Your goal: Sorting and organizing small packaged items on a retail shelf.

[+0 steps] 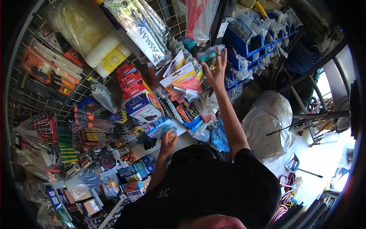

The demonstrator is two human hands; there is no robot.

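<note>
My right hand (216, 70) reaches up and has its fingers on a clear plastic case (211, 53) with a teal part, between the hanging packs and the blue bins. Near the pale shelf edge, my left hand (168, 142) is curled around a small teal item (170, 130), whose kind I cannot tell. Between the hands are a NaMilux blister pack with a gas torch head (184, 83), a blue NaMilux box (144, 108) and several red NaMilux boxes (132, 83).
Blue parts bins (246, 45) with bagged hardware stand at the upper right. Orange-handled tools (48, 68) hang on the wire grid at left. A large wrapped bundle (267, 123) stands right of my right arm. A dustpan (293, 163) lies farther right on the floor.
</note>
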